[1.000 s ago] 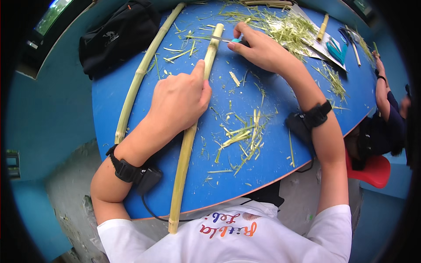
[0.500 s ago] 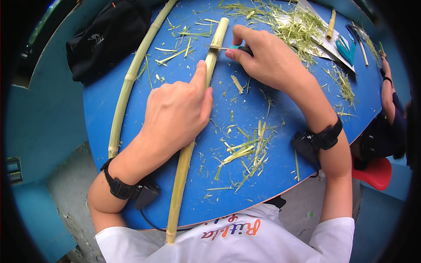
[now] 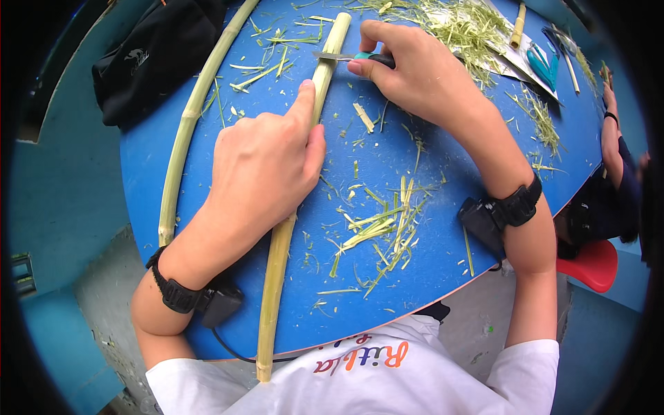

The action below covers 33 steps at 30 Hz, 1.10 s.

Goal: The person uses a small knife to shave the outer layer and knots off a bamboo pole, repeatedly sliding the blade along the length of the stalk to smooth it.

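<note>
A long pale-green bamboo pole (image 3: pixel 277 277) runs from my shirt front up across the blue table, its far part scraped paler. My left hand (image 3: pixel 266 155) is wrapped over the pole's middle, with the index finger stretched along it towards the far end. In my right hand (image 3: pixel 408 66) is a knife (image 3: pixel 373 59) with a teal and black handle, pinched between thumb and fingers. Its blade lies crosswise on the pole, a little short of the far tip. Thin green shavings (image 3: pixel 387 225) are scattered on the table to the right of the pole.
Another bamboo pole (image 3: pixel 183 131) lies to the left, beside a black bag (image 3: pixel 159 62). Far right are a shavings heap (image 3: pixel 470 34), a short bamboo piece (image 3: pixel 517 28) and a teal-handled tool (image 3: pixel 543 66). Another person's arm (image 3: pixel 611 138) shows at the right edge, above a red stool (image 3: pixel 591 266).
The whole view has shifted slightly, so the poles and bag appear further left and higher. The knife blade is still across the pole, slightly closer to its far tip. Both hands keep their grips.
</note>
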Tool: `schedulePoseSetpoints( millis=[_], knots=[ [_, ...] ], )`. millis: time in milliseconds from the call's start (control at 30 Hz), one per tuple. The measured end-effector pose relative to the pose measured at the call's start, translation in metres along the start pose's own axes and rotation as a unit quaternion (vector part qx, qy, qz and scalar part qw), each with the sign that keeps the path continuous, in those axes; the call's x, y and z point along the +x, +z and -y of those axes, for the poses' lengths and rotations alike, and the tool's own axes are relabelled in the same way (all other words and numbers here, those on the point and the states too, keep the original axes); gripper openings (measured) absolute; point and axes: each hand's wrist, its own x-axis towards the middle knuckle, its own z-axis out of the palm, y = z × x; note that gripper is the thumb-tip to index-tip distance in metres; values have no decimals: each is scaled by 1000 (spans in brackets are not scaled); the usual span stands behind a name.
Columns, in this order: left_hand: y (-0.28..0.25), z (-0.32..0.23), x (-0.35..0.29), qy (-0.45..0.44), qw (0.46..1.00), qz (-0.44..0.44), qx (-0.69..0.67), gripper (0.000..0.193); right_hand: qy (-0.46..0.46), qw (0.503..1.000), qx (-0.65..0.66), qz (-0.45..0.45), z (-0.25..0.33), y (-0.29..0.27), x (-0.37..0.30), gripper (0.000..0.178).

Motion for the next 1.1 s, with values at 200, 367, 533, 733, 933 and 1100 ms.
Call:
schedulePoseSetpoints(
  millis=[200,367,533,733,933,1100],
  knots=[
    [-1,-2,0,20,999,18,30,42,57,998,13,38,7,-6,3,28],
    [0,-5,3,27,999,14,20,41,20,995,-61,-79,-11,-10,13,22],
    [5,-2,2,16,999,-32,-19,42,70,996,4,-46,-8,-36,17,24],
    [3,-1,3,6,999,-1,-40,39,68,997,4,28,4,-43,10,27],
    [3,-4,3,1,999,4,-40,39,67,996,-25,-49,3,-32,13,26],
    [1,-2,1,11,1000,-8,-25,38,52,998,-23,-34,-3,-37,16,26]
  ],
)
